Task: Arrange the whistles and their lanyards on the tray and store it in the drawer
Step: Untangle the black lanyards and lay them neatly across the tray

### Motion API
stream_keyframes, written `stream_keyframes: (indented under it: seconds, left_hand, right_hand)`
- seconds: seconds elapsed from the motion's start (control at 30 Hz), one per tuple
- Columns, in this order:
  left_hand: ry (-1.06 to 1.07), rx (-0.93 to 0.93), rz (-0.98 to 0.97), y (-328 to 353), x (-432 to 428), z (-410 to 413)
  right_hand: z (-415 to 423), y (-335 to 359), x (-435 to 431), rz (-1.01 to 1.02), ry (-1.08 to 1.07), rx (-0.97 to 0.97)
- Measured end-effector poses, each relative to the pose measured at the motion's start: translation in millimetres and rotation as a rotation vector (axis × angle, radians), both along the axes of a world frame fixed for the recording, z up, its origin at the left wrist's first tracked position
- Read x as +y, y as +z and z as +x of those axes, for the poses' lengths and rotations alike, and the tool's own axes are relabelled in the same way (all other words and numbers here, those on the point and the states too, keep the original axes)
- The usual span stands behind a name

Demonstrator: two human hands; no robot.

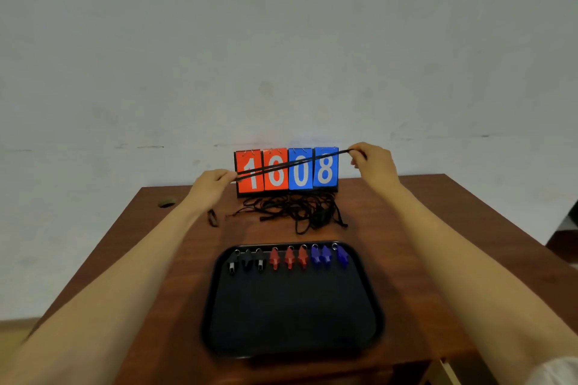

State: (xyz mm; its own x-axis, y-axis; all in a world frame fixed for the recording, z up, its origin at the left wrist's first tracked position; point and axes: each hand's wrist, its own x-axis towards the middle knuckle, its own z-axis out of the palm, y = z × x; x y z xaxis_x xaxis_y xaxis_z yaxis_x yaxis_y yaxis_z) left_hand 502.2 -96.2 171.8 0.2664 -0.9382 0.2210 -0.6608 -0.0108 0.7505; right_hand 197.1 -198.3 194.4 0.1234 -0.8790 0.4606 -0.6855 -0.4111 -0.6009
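A black tray [294, 322] lies on the wooden table [150, 259]. Along its far edge stands a row of whistles: three black [247, 259], three red [289, 257], three blue [327, 255]. Behind the tray lies a tangled heap of black lanyards [300, 209]. One black lanyard [291, 164] is stretched taut in the air in front of the scoreboard. My left hand [212, 181] pinches its left end and my right hand [372, 159] pinches its right end, held a little higher.
A flip scoreboard [286, 170] reading 1 6 0 8 stands at the table's far edge against a pale wall. A short dark folded cord [213, 217] lies left of the heap. The table has a small hole [166, 204] at its far left.
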Motion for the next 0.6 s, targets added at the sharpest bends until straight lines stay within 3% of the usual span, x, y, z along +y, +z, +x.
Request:
stream_keyframes:
  seconds: [0.23, 0.43, 0.6]
  left_hand:
    - [0.132, 0.063, 0.17, -67.4, 22.7, 6.8]
    - [0.221, 0.117, 0.259, -105.8, 56.5, 7.0]
    - [0.189, 0.111, 0.374, -134.0, 89.2, 4.9]
  right_hand:
    - [-25.8, -89.0, 24.0, 0.328, 0.008, 0.249]
    - [-36.8, -131.4, 57.7, 0.539, -0.015, 0.067]
    - [-47.8, -156.9, 74.6, 0.595, -0.06, 0.204]
